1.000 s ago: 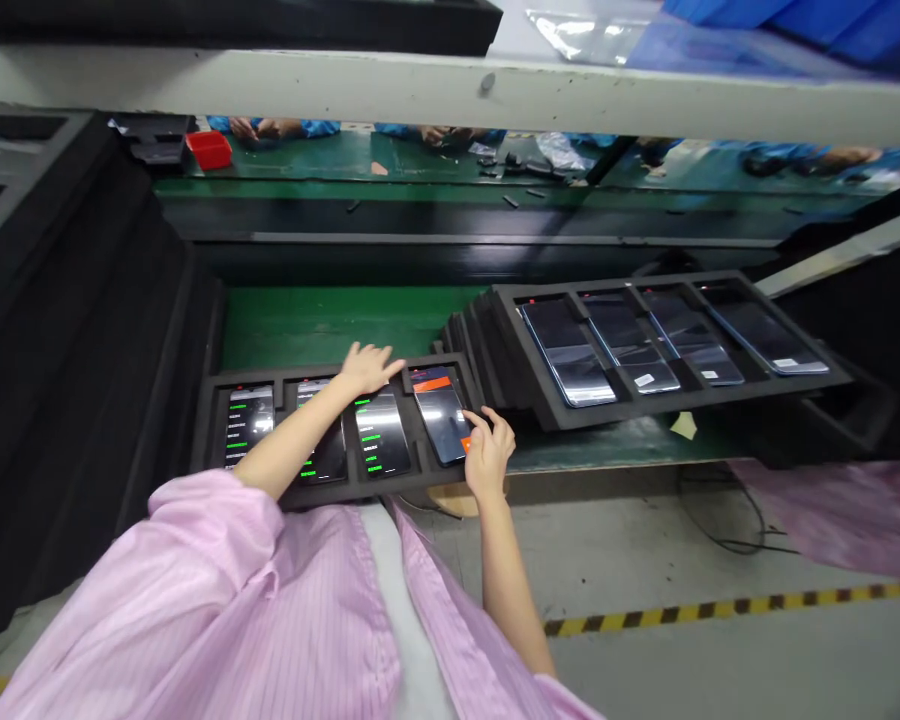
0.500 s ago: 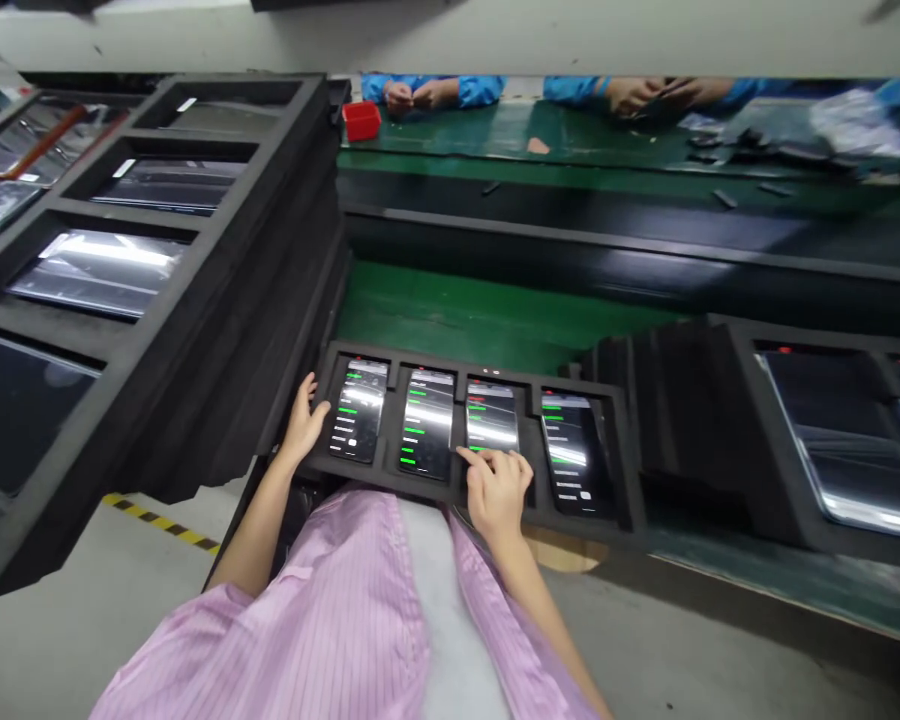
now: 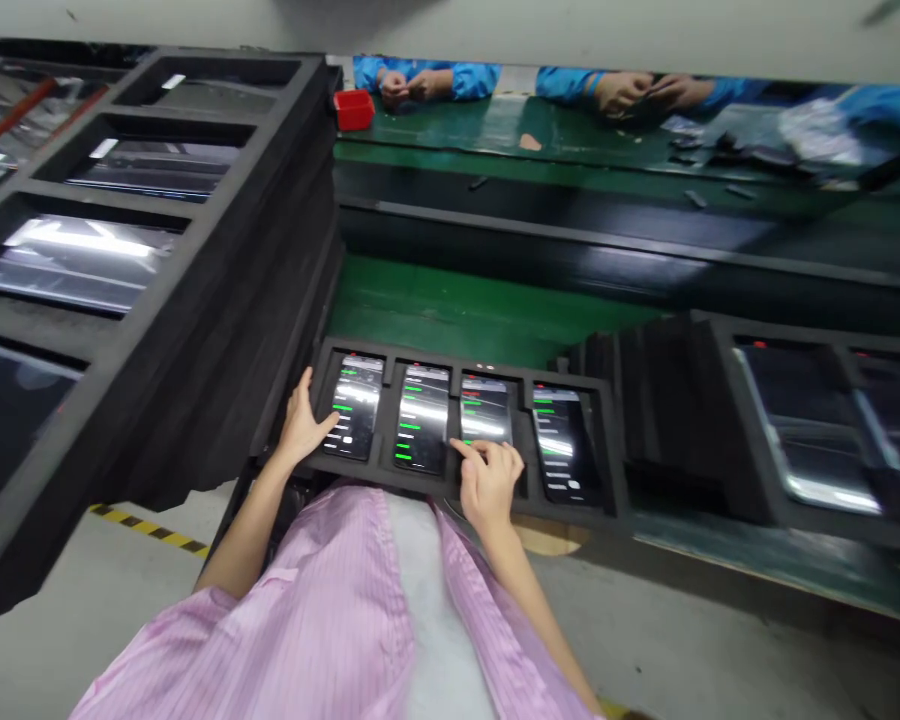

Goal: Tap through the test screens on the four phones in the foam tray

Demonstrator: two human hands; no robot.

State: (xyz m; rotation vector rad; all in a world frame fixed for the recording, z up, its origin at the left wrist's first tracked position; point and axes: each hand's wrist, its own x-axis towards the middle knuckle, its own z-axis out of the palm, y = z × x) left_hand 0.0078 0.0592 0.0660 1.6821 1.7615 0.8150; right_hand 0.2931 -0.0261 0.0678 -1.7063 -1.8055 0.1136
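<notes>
A black foam tray [image 3: 607,445] lies at the near edge of the green bench, with several lit phones in its slots. My left hand [image 3: 302,425] rests on the tray's left rim, its fingers touching the leftmost phone [image 3: 353,406]. My right hand [image 3: 489,482] lies over the lower end of the third phone [image 3: 484,410], index finger stretched onto its screen, the other fingers curled. The second phone [image 3: 421,430] and the rightmost phone [image 3: 560,444] show green lines of text. Neither hand holds anything.
A tall stack of black foam trays [image 3: 142,300] with dark phones fills the left. Another stack of trays [image 3: 727,430] with phones stands on the right. Across the green belt [image 3: 495,315], other people's hands in blue sleeves [image 3: 420,85] work near a red bin [image 3: 354,108].
The view swung left, bringing the left stack into sight. My left hand moved from the tray's middle to its left rim; my right hand moved from the rightmost phone to the third.
</notes>
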